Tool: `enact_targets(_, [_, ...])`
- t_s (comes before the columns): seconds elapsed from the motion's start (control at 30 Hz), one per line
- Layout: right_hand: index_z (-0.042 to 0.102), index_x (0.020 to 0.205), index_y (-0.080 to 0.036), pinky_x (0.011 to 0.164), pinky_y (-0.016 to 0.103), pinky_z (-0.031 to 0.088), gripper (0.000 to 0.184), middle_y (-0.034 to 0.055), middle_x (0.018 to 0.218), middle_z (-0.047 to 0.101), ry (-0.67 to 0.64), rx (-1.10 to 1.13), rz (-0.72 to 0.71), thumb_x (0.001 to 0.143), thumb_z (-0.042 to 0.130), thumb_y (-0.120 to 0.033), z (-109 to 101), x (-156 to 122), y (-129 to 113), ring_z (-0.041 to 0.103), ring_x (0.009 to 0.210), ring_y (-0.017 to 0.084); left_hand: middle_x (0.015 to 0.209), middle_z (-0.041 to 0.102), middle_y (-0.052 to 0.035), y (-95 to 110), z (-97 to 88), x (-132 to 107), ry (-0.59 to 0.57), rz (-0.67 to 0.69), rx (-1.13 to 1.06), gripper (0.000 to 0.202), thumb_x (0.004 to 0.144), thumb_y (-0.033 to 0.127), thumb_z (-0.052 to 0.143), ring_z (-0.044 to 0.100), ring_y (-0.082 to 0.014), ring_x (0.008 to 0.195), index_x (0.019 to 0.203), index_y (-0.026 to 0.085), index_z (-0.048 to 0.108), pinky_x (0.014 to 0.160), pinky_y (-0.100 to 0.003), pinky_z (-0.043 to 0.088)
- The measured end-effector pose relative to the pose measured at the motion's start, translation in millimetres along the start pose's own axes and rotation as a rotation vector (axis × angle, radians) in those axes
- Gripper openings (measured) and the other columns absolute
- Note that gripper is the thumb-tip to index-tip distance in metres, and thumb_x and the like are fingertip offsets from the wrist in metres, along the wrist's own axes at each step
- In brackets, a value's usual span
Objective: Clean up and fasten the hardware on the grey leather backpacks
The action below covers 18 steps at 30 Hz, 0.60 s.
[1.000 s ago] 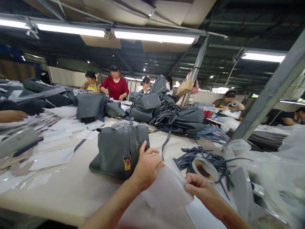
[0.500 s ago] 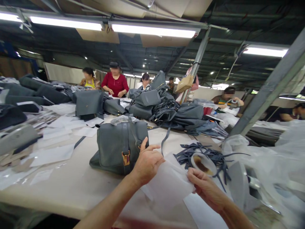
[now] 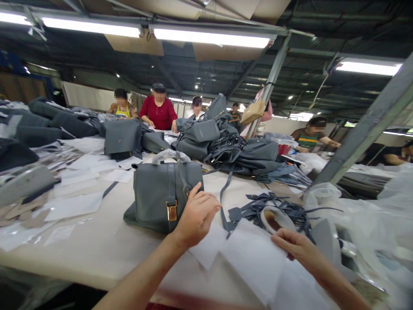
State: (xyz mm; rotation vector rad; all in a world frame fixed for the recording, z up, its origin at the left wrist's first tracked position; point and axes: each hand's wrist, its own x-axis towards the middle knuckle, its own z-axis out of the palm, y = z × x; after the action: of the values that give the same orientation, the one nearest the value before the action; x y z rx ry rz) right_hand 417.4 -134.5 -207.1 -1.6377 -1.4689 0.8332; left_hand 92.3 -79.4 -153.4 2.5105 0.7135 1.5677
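Workshop lights (image 3: 209, 38) run overhead, well beyond the buckled grey bag (image 3: 153, 196), which stands on the pale surface (image 3: 97, 254). In the head view, a heap of similar bags (image 3: 206, 144) lies behind it, with a co-worker in red (image 3: 158, 113) farther back. Right of the buckled bag are dark strips (image 3: 250, 210) and a white roll (image 3: 285, 218) among them.

The left hand (image 3: 196, 217) is at the bag's right side; whether it touches is unclear. Its grip is loosely bent, no sheet visible in it; I cannot tell whether the tips meet. The right hand (image 3: 298, 244), farther right of the bag, has its grip pinching the edge of a white sheet (image 3: 251, 258). That sheet is to the bag's right and nearer the wearer, beside a loose sheet (image 3: 209, 244).

Handled well, such thin-looking paper probably wants a light pinch near its edge, little bending, and some clearance from the strips. Supporting the corner nearest the bag would likely limit creasing.
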Motion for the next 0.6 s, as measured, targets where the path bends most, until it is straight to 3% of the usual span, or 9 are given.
enact_targets(0.1, [0.057, 0.055, -0.025, 0.053, 0.03, 0.035, 0.024, -0.002, 0.051, 0.055, 0.081, -0.476, -0.074, 0.074, 0.066, -0.037, -10, -3, 20, 0.052, 0.053, 0.019, 0.108, 0.068, -0.0076, 3, -11.3, -1, 0.231, 0.004, 0.13, 0.021, 0.091, 0.014, 0.046, 0.059, -0.0195, 0.108, 0.099, 0.021, 0.063, 0.111, -0.045, 0.032])
enact_targets(0.17, [0.063, 0.064, -0.027, 0.056, 0.032, 0.038, 0.014, 0.0006, 0.061, 0.065, 0.132, -0.768, -0.15, 0.077, 0.058, -0.027, -10, -7, 31, 0.06, 0.059, 0.022, 0.131, 0.056, -0.0129, 5, -22.3, 1, 0.39, -0.096, 0.319, 0.025, 0.088, 0.016, 0.052, 0.047, -0.0267, 0.126, 0.11, 0.02, 0.06, 0.113, -0.051, 0.028])
enact_targets(0.23, [0.069, 0.084, -0.028, 0.059, 0.035, 0.043, 0.021, 0.0062, 0.083, 0.073, 0.228, -0.969, -0.258, 0.079, 0.05, -0.019, -3, -10, 33, 0.066, 0.07, 0.027, 0.146, 0.039, -0.0186, 4, -34.8, 2, 0.446, -0.255, 0.466, 0.039, 0.084, 0.02, 0.058, 0.034, -0.034, 0.136, 0.122, 0.016, 0.055, 0.113, -0.056, 0.025])
enact_targets(0.3, [0.069, 0.103, -0.025, 0.068, 0.039, 0.05, 0.031, 0.0124, 0.103, 0.072, 0.318, -1.044, -0.408, 0.082, 0.047, -0.018, 15, -14, 23, 0.068, 0.085, 0.03, 0.147, 0.036, -0.0213, -1, -46.1, 4, 0.362, -0.387, 0.507, 0.045, 0.081, 0.022, 0.062, 0.034, -0.0372, 0.136, 0.124, 0.014, 0.055, 0.109, -0.056, 0.03])
enact_targets(0.37, [0.067, 0.11, -0.023, 0.076, 0.038, 0.053, 0.032, 0.0138, 0.11, 0.071, 0.282, -1.028, -0.539, 0.086, 0.047, -0.021, 46, -19, 5, 0.068, 0.093, 0.03, 0.142, 0.044, -0.02, -7, -53.8, 3, 0.238, -0.444, 0.502, 0.04, 0.079, 0.02, 0.064, 0.042, -0.036, 0.13, 0.118, 0.015, 0.06, 0.107, -0.053, 0.035])
enact_targets(0.5, [0.058, 0.126, -0.028, 0.069, 0.031, 0.055, 0.055, 0.0133, 0.13, 0.063, -0.049, -0.987, -0.661, 0.078, 0.046, -0.005, 121, -18, -29, 0.072, 0.087, 0.025, 0.136, 0.053, -0.0166, -14, -60.9, 1, 0.147, -0.439, 0.529, 0.036, 0.079, 0.017, 0.063, 0.046, -0.0334, 0.127, 0.114, 0.018, 0.063, 0.105, -0.052, 0.038])
enact_targets(0.6, [0.068, 0.104, -0.026, 0.065, 0.028, 0.054, 0.041, 0.0089, 0.114, 0.072, -0.18, -0.84, -0.628, 0.078, 0.045, -0.004, 153, -3, -37, 0.072, 0.076, 0.022, 0.135, 0.055, -0.0147, -12, -68.3, -1, 0.139, -0.441, 0.503, 0.033, 0.078, 0.018, 0.063, 0.047, -0.0334, 0.126, 0.112, 0.02, 0.064, 0.103, -0.054, 0.039])
